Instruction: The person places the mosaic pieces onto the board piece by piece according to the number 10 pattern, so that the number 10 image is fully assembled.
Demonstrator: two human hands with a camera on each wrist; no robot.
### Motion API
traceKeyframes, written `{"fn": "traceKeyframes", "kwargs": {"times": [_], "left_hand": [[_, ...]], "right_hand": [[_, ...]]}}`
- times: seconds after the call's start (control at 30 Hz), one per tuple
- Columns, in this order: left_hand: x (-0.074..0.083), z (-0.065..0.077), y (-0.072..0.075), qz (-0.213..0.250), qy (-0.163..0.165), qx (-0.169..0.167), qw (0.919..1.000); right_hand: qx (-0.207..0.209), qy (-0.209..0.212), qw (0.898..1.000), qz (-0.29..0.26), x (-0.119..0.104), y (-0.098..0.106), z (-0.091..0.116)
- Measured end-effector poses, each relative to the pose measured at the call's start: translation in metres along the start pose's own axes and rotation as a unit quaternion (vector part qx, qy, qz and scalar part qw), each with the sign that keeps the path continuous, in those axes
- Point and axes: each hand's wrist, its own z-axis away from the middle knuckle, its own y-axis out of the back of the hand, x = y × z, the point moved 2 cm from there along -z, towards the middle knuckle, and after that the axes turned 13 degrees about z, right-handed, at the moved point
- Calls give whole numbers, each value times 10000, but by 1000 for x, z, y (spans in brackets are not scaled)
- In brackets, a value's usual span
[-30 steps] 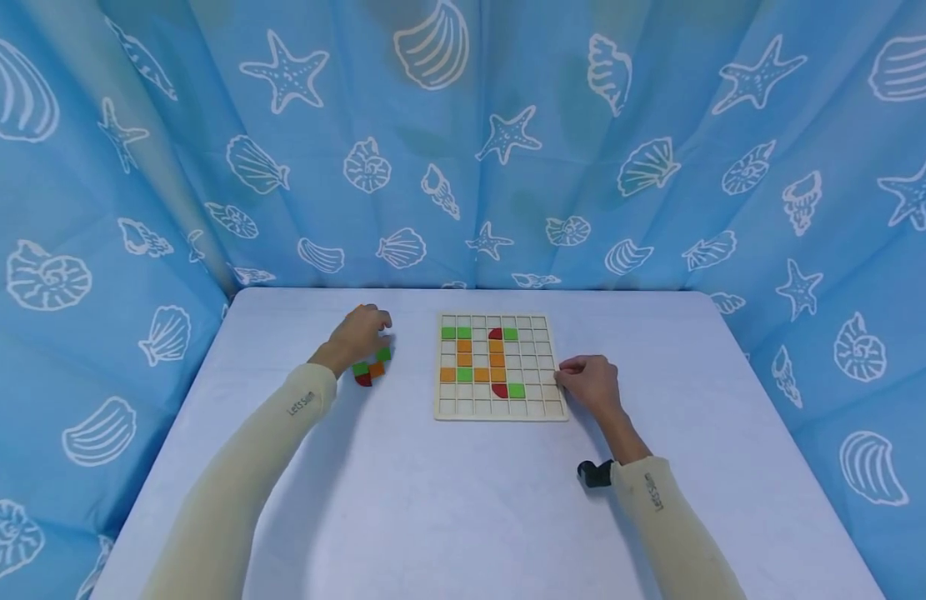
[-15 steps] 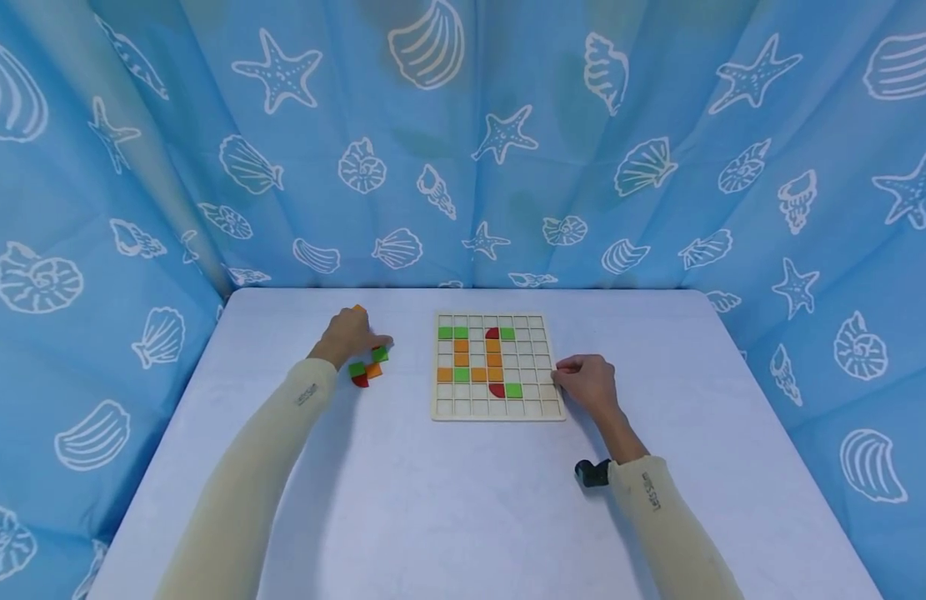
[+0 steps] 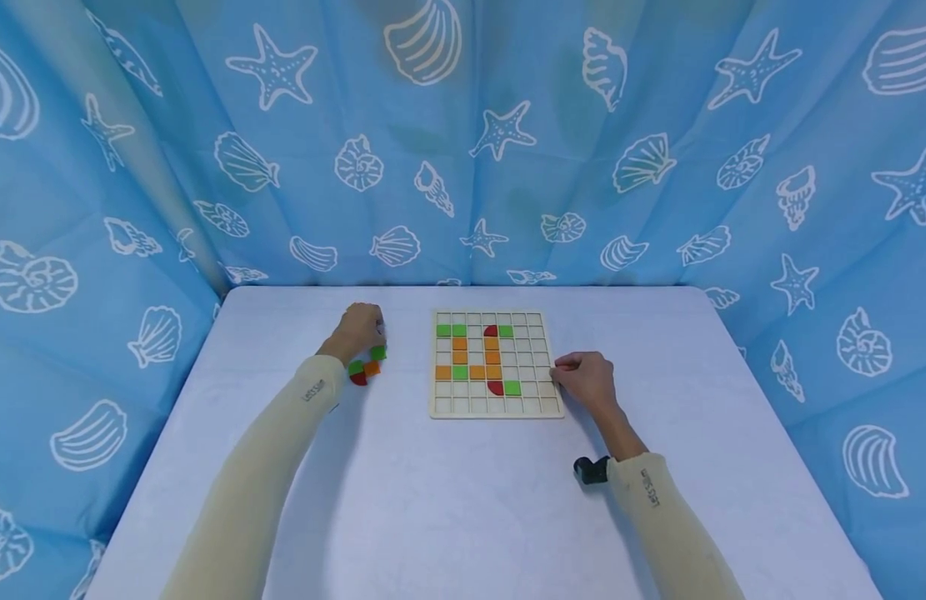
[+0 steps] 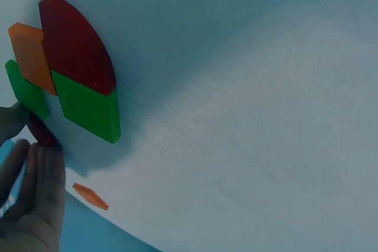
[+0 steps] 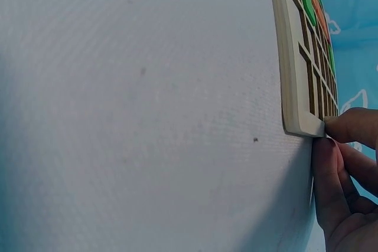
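Observation:
At the left of the table, my left hand (image 3: 357, 330) bends over a small group of coloured tiles. Its thumb and fingers pinch a dark red tile (image 4: 41, 131), mostly covered by them. Close beside lie a rounded red tile (image 4: 77, 42), two green tiles, one of them a green square (image 4: 88, 107), and an orange tile (image 4: 34, 57). My right hand (image 3: 588, 382) grips the right edge of a wooden grid board (image 3: 519, 358), thumb on the rim, fingers against its side. Green, orange and red tiles fill several of the board's cells.
Another orange tile (image 4: 90, 196) lies apart, beyond the left hand. A black device (image 3: 590, 471) sits at the right wrist. Behind the white table (image 3: 447, 508) hangs a blue shell-patterned curtain (image 3: 463, 150).
My left hand, its fingers spread over the loose tiles earlier, has drawn thumb and fingers together on the dark red tile. My right hand keeps its hold on the board's edge.

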Motion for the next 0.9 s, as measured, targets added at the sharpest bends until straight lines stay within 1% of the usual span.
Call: {"fn": "traceKeyframes", "kwargs": {"times": [0.07,0.1,0.13,0.23,0.33,0.53,0.63,0.8,0.9], "left_hand": [[0,0,0,-8,-243,-79,9997],[0,0,0,15,-293,-108,9995],[-1,0,0,78,-255,-120,9996],[-4,2,-1,35,-91,-65,9999],[-7,5,-1,6,-8,13,10000],[-9,6,-1,9,-158,18,9999],[-9,5,0,12,-171,48,9998],[-9,3,0,334,-90,147,9993],[-8,2,-1,437,-100,204,9988]], "right_hand": [[-20,-8,10000,-11,0,0,0],[-32,-3,10000,-16,0,0,0],[-41,-7,10000,-13,1,0,0],[-37,0,10000,15,1,-1,1],[-15,-16,10000,50,1,-1,1],[11,-12,10000,26,1,-2,1],[21,22,10000,15,1,-2,1],[52,53,10000,19,0,-3,1],[53,16,10000,28,0,-3,1]]}}
